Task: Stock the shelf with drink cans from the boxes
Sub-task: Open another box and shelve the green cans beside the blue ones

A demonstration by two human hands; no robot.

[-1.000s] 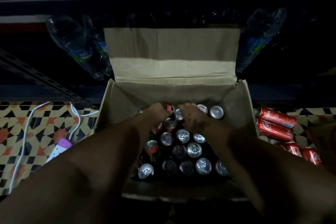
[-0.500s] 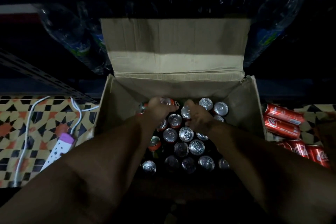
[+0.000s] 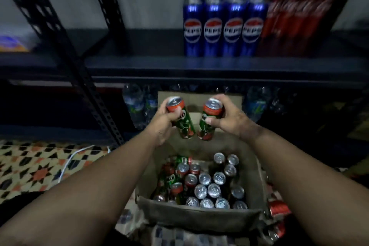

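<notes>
Two cans [image 3: 180,118] in hands [image 3: 199,120], tops tilted apart

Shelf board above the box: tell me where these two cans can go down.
Bare shelf board runs from the slotted upright to the blue Pepsi cans; a strip lies free in front of them too. Right of those, red cans crowd the board. Each hand, left hand and right hand, holds one green can.
</notes>
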